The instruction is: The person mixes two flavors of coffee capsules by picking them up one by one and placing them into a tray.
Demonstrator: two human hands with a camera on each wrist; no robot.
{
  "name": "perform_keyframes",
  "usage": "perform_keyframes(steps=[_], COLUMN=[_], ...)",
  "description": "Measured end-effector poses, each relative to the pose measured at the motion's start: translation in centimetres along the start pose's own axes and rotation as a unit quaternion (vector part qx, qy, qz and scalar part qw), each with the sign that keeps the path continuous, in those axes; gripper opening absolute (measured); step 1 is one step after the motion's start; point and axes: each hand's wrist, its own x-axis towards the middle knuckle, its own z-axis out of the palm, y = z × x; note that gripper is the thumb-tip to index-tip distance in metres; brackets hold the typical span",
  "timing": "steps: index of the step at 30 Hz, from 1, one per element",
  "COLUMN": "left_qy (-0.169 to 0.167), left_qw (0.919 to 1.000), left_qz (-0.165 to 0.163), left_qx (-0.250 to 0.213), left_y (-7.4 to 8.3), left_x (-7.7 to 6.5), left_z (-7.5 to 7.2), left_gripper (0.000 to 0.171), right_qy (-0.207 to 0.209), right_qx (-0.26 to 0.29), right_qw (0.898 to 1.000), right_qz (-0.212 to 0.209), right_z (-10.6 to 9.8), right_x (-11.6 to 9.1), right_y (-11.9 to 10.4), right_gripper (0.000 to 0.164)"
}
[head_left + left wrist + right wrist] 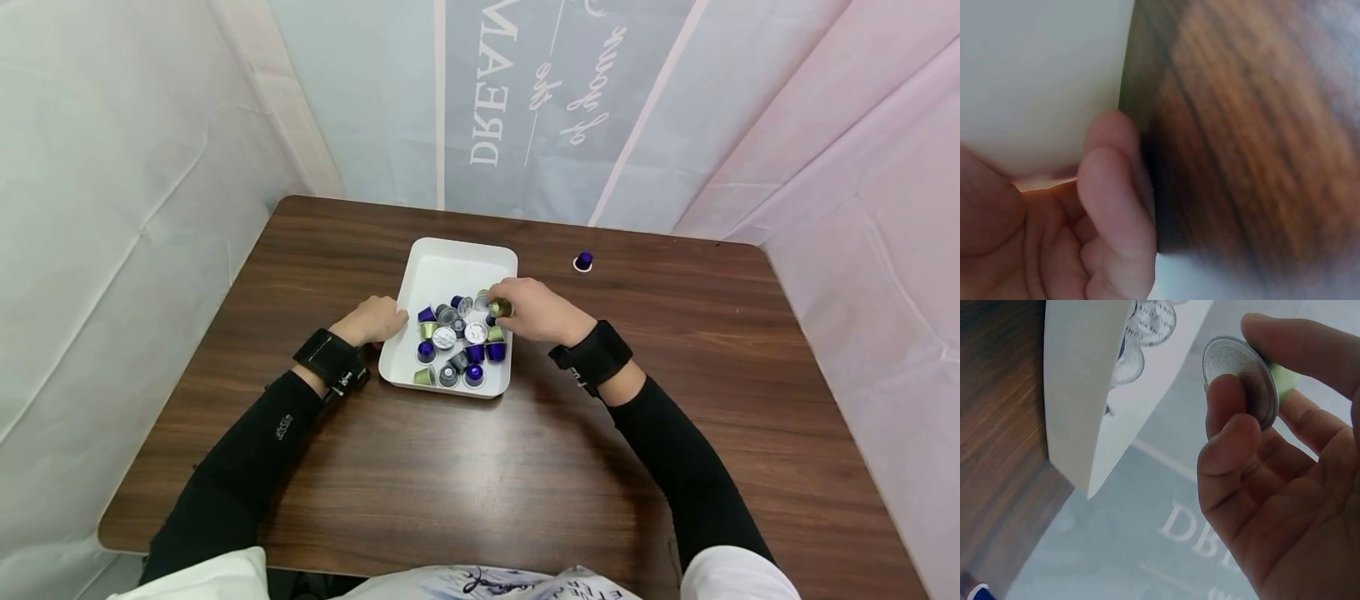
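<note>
Several coffee capsules, among them a dark blue capsule (474,376) and a silver capsule (447,376), lie in a white tray (457,254). Between its thumb and fingers, my right hand (542,310) pinches a green coffee capsule (500,308) over the tray's right side. The right wrist view shows that capsule's silver foil lid (1242,378) tilted, with fingertips on it. My left hand (372,320) grips the tray's left edge, its fingers (1113,200) curled against the outer wall and its thumb side at the rim.
One dark blue capsule (583,262) stands on the brown wooden table (675,333), right of the tray near the far edge. A printed cloth (570,108) hangs behind the table, with pale cloth walls (112,208) on both sides.
</note>
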Motion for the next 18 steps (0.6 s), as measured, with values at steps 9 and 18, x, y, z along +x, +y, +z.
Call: perform_keyframes(steps=[9, 18], left_qy=[-0.002, 0.004], left_qw=[1.0, 0.9999], left_qz=[-0.001, 0.011], left_qx=[-0.004, -0.003], left_y=[-0.1, -0.3], left_x=[-0.1, 0.1], left_z=[-0.1, 0.2], left_gripper=[0.038, 0.038], right_qy=[-0.047, -0.066], right_qx=[-0.049, -0.077], right_qw=[0.997, 0.994], right_qz=[-0.037, -0.037], right_z=[0.3, 0.2], right_x=[2.1, 3.5], right_y=[-1.8, -2.9], right_gripper=[0.021, 0.029])
